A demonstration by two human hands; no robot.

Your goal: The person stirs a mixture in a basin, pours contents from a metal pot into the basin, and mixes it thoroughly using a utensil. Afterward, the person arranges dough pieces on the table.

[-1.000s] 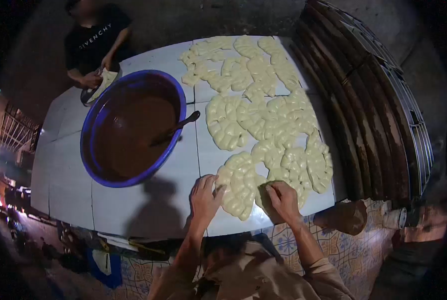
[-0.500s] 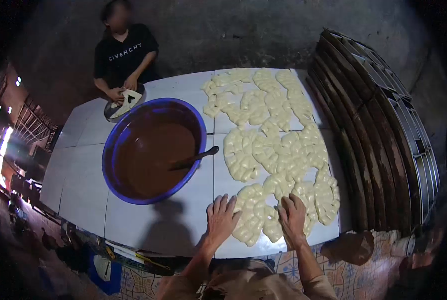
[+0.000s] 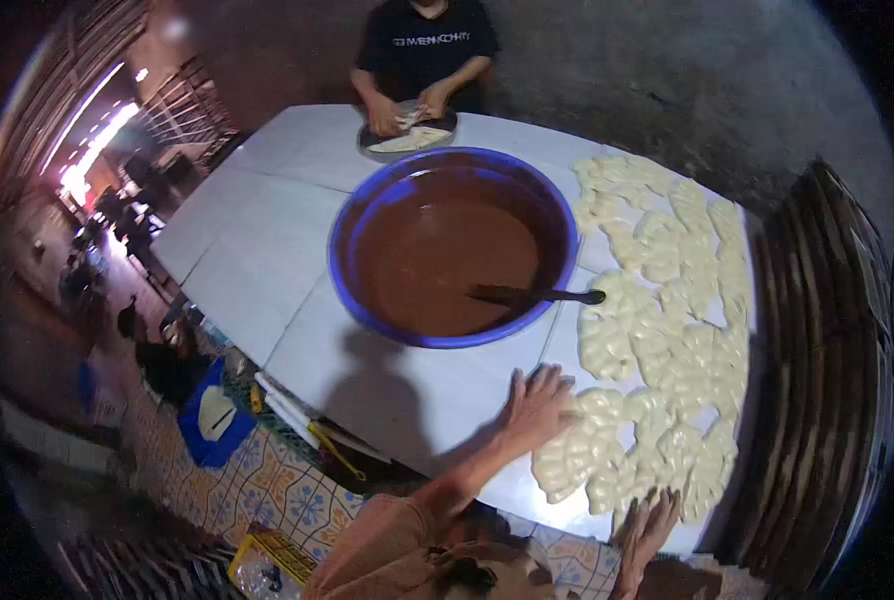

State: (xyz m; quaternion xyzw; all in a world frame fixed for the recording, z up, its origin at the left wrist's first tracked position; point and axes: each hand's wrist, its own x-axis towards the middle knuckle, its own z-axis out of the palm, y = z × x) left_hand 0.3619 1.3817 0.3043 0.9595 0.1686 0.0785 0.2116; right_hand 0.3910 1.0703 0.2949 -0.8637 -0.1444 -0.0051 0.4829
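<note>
A broad, pale, glossy sheet of dimpled dough (image 3: 667,345) with a few gaps lies on the white-tiled table (image 3: 447,400). My left hand (image 3: 537,412) rests beside the dough's left edge, fingers stretched out and holding nothing. At the near edge of the dough is my right hand (image 3: 649,527), its fingers extended and lying on the surface. Left of the dough stands a large blue basin (image 3: 342,255) of brown liquid (image 3: 447,240). A dark long-handled utensil (image 3: 557,295) leans over its right rim; its lower end is hidden in the liquid.
Across the table, a person in a black shirt (image 3: 427,45) has both hands in a round pan (image 3: 447,140) holding pale material. Stacked racks (image 3: 817,390) stand along the right side. On the floor lie a blue item (image 3: 217,420) and a yellow crate (image 3: 267,565).
My view has turned left, so the basin and dough appear farther right. My right hand has come nearer the table's front edge and flattened out. The other person's hands have shifted in the pan.
</note>
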